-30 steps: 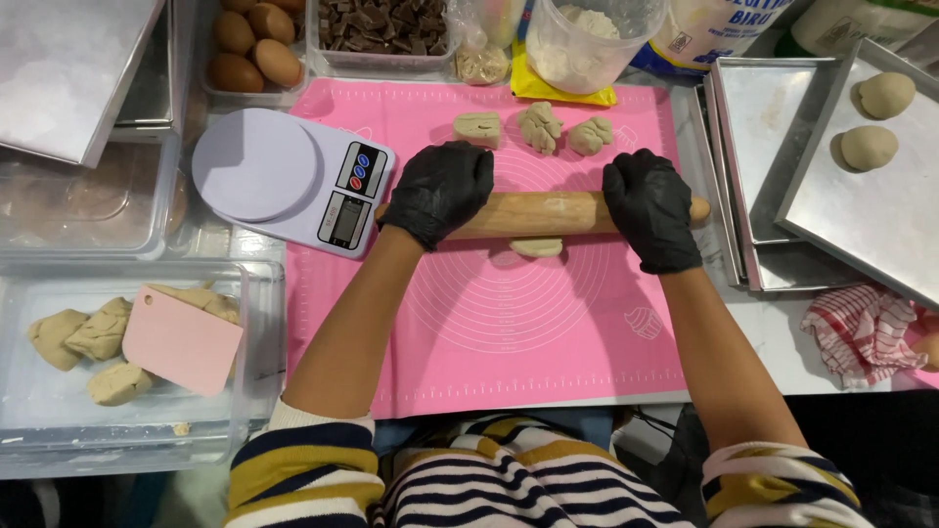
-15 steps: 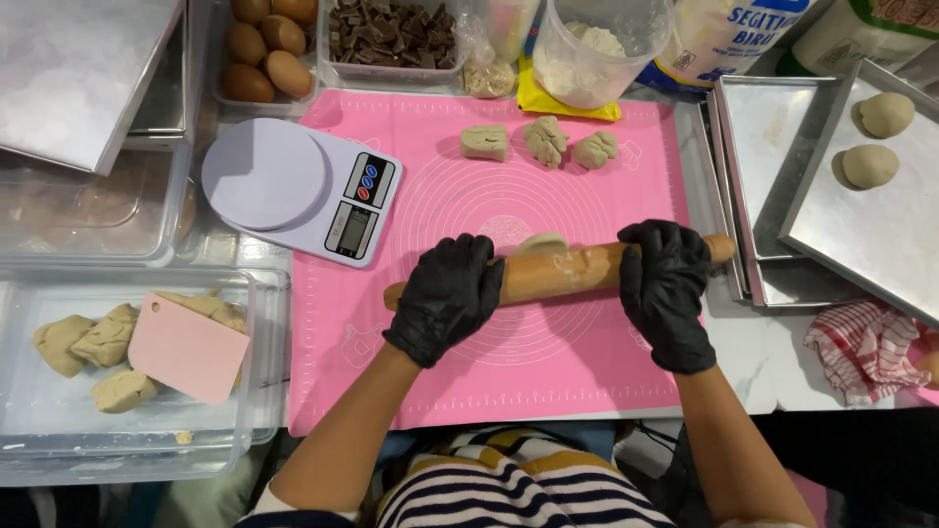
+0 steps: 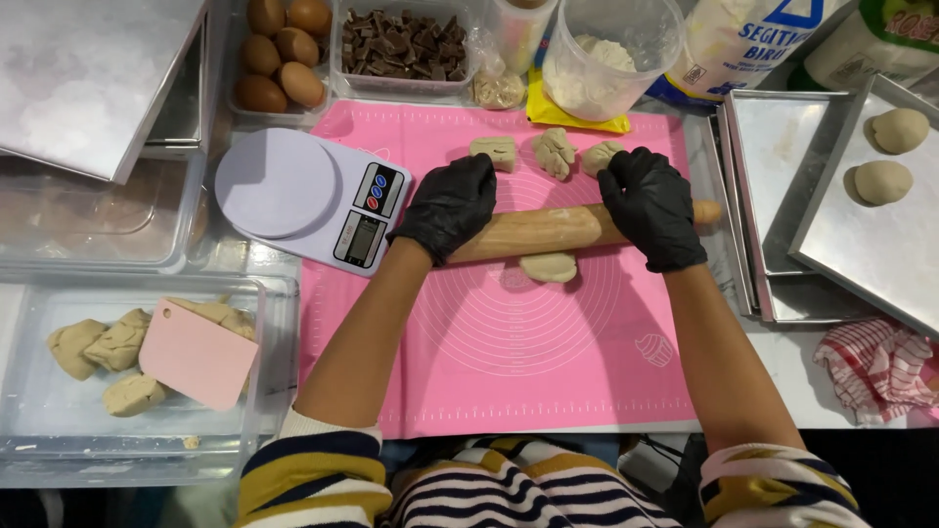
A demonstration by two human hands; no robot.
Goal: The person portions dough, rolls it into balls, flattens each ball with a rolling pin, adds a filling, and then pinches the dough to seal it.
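Pressing down, both black-gloved hands, left (image 3: 452, 205) and right (image 3: 650, 203), curl over a wooden rolling pin (image 3: 548, 231) atop a partly flattened dough piece (image 3: 549, 267) mid-mat (image 3: 509, 342). Three unrolled dough lumps (image 3: 554, 153) wait at 12 o'clock; two balls (image 3: 885, 156) sit on a tray at 2 o'clock.

Dough piece (image 3: 549, 267) half under rolling pin (image 3: 548, 231); egg tray (image 3: 284, 54) cropped.

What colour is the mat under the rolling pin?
Pink, with white circle lines; the mat shows best in the head view.
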